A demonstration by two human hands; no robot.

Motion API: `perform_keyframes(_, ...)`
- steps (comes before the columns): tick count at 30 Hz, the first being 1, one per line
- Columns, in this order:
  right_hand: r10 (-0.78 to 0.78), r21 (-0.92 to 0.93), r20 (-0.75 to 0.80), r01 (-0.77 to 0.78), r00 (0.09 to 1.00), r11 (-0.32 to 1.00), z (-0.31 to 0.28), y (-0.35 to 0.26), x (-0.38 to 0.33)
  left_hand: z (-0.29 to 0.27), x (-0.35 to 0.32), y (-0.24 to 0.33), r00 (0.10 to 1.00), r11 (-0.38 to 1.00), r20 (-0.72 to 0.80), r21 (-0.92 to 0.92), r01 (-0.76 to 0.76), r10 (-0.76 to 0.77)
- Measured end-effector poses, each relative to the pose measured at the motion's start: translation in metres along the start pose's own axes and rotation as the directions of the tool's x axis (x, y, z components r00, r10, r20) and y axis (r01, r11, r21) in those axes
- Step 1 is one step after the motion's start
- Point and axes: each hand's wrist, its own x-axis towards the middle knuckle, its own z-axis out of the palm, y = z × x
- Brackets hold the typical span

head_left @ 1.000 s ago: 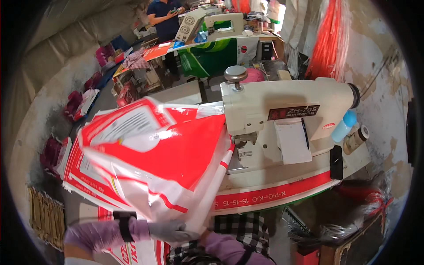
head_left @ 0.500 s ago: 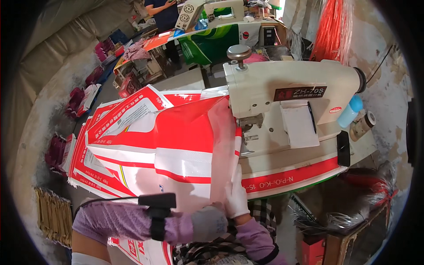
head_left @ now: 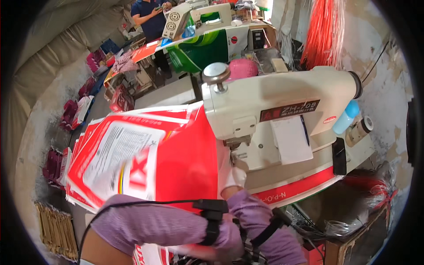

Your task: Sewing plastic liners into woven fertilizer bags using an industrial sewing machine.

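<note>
The largest thing in view is a cream metal sewing machine with a long rounded arm (head_left: pixel 282 97), set over the right side of a large, glossy red-and-white printed bag (head_left: pixel 187 159). The bag is spread to the left of the machine head, over a stack of similar red-and-white bags (head_left: pixel 76 187). Its near part is crossed by the left forearm, which is covered by a fuzzy lilac sleeve (head_left: pixel 150 223); the left hand is hidden, and its grip cannot be told. By the right hand in a pale white glove (head_left: pixel 236 177), the bag's right edge is met just below the machine head; whether that edge is pinched or merely pressed cannot be told. Near those fingers is the small metal needle-and-foot assembly (head_left: pixel 238 143). Good work here probably calls for the edge to be kept straight and flat, the broad panel to be supported so that no drag is put on it, and the gloved fingertips to be held clear of the foot. The thin black cable (head_left: pixel 154 203) along the left sleeve is best kept away from the bag's edge.
</note>
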Motion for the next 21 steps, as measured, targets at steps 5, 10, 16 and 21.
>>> perform_keyframes(5, -0.359, -0.134, 0.505, 0.482, 0.785, 0.866, -0.062, 0.006, -0.011, -0.098, -0.110, -0.091, 0.968, 0.969, -0.059, 0.020, 0.245, -0.243)
perform_keyframes(10, -0.363, 0.140, 0.545, 0.344, 0.756, 0.928, -0.086, 0.030, -0.028, 0.051, -0.052, 0.024, 0.898, 0.993, -0.441, 0.106, 0.054, -0.002)
perform_keyframes(16, -0.395, 0.053, 0.716, 0.518, 0.576, 0.853, -0.166, 0.041, -0.107, -0.019, -0.055, 0.016, 0.965, 0.986, -0.201, -0.068, 0.155, -0.166)
perform_keyframes(21, -0.604, -0.016, 0.440, 0.678, 0.664, 0.735, -0.100, 0.025, -0.048, -0.090, -0.114, -0.073, 0.992, 0.970, 0.042, 0.216, 0.110, -0.122)
